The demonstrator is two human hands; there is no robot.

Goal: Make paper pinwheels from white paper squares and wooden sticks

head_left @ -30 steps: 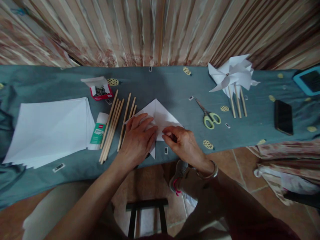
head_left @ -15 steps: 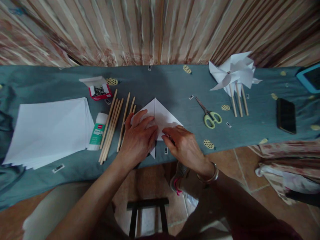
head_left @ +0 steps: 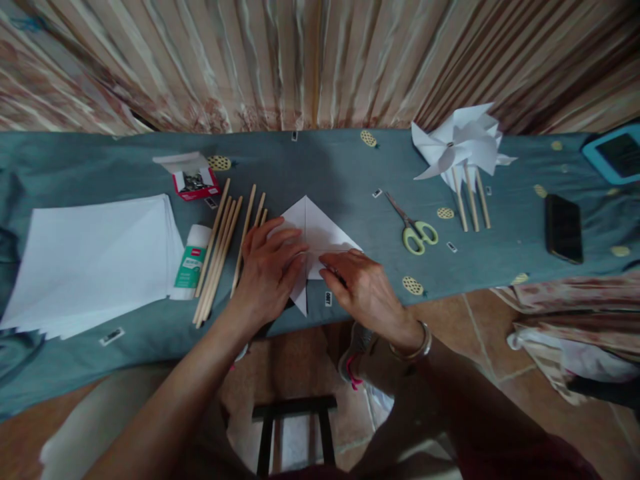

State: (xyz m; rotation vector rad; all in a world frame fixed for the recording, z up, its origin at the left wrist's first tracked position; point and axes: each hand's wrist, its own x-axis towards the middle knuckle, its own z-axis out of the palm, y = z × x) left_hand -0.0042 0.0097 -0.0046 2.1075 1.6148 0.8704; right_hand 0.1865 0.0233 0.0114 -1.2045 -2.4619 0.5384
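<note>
A folded sheet of white paper [head_left: 325, 223] lies on the cloth in front of me, its top corner pointing away and creases crossing its middle. My left hand [head_left: 270, 267] rests on its left side, fingers spread and holding nothing. On the lower right part, my right hand [head_left: 363, 287] has its fingers curled together at the folded edge, gripping the paper there. Part of the paper is hidden under both hands. Several wooden sticks [head_left: 220, 257] lie left of my left hand. Green-handled scissors [head_left: 413, 227] lie open to the right of the paper.
Further left are a glue stick [head_left: 191, 263], a stack of white paper [head_left: 100, 260] and a red box of small metal pieces [head_left: 195, 181]. White paper pinwheels [head_left: 460, 143] on sticks lie at the back right, near a phone [head_left: 564, 229] and a blue-framed device [head_left: 617, 157].
My view has shifted slightly, moving everything a little to the left in the picture. Both hands stay on the folded paper; the left fingers have shifted slightly.
</note>
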